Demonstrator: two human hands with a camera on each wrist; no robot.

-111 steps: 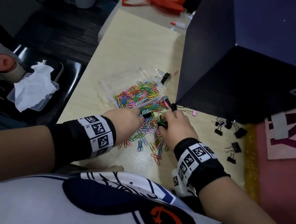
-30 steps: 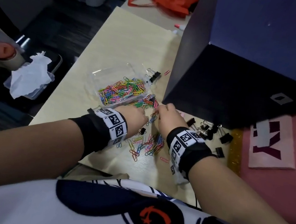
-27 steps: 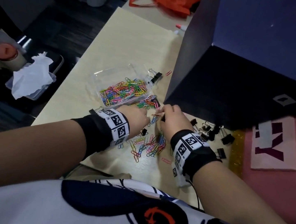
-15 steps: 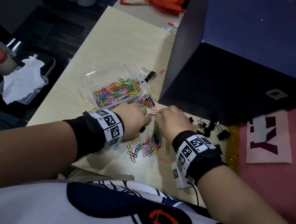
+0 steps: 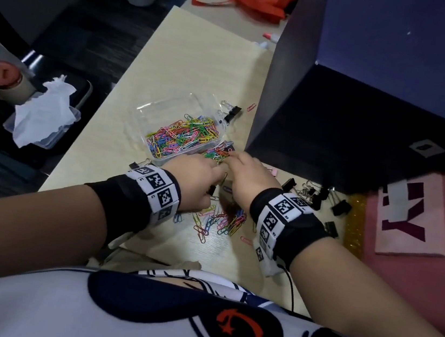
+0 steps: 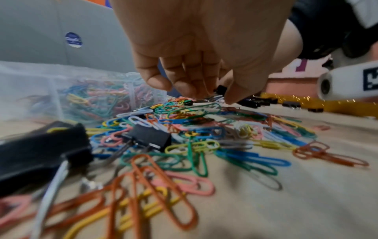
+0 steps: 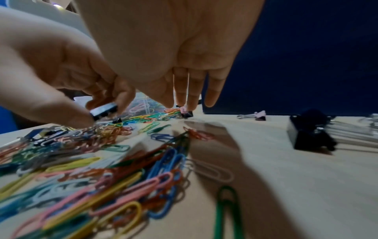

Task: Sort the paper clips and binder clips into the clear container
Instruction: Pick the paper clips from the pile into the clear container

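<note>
A: Where do things stand?

B: The clear container sits near the middle of the bench, its near compartment already full of coloured paper clips. A loose heap of paper clips lies between it and the near edge, with black binder clips mixed in.

A: And the hands?

B: The left hand pinches a small black binder clip just above the heap. The right hand reaches down beside the container with its fingers nearly straight, the tips touching another small clip; I cannot tell whether it grips it.

A: How should this go well?

B: I judge it best to lift the pinched clip straight up so its wire handles shed any paper clips hooked on them, then drop it in a compartment apart from the paper clips.

A: Any risk?

B: Tangles, probably. More binder clips wait toward the right edge, by the dark blue box.
</note>
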